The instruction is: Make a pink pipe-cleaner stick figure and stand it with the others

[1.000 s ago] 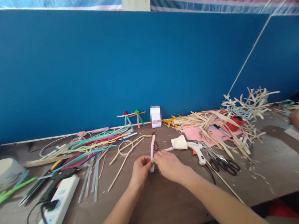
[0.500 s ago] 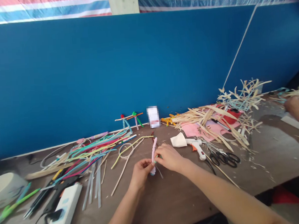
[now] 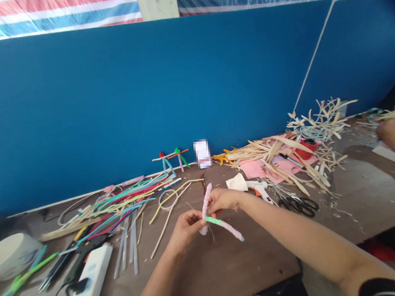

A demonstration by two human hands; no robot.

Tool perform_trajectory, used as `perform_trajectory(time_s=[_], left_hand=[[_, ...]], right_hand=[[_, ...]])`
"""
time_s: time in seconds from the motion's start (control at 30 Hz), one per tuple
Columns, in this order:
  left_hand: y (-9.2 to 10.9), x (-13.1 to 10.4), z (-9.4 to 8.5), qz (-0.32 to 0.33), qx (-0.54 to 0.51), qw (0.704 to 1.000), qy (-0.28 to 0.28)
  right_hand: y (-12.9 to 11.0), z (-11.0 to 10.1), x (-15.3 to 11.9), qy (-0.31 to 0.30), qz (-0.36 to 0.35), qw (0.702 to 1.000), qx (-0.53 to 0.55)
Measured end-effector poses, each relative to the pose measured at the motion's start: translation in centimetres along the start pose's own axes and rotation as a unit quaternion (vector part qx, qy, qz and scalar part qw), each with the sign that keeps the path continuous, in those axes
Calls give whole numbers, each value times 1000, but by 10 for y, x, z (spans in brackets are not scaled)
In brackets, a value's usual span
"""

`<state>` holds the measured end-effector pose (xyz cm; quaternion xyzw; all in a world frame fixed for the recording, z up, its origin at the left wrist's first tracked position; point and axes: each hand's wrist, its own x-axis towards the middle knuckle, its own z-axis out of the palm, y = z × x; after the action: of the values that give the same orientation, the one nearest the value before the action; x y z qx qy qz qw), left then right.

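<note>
One pink-green stem [image 3: 226,225] now out from behind right hand [image 3: 225,201], two figures [image 3: 178,151] beyond.

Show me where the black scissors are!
The black scissors lie on the table, toward the right of the head view, just right of the white glue gun.

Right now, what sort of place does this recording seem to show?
Probably a craft workbench or small handicraft workshop: a heap of colored strips lies on the dark table, with a white glue gun and black-handled scissors to the right.
</note>
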<state>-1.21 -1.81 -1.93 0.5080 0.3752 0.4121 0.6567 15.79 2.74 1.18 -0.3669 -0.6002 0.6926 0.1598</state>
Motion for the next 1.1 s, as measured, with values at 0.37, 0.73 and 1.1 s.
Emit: perform_trajectory(time_s=[0.37,0.73,1.1], left_hand=[[-16,8,3,34,-173,980,97],[-29,27,4,24,-114,983,140],[-38,33,4,49,-47,982,174]], right_hand=[[34,31,17,69,12,964,257],[48,30,12,319,-72,918,-224],[40,45,2,399,-104,834,-366]])
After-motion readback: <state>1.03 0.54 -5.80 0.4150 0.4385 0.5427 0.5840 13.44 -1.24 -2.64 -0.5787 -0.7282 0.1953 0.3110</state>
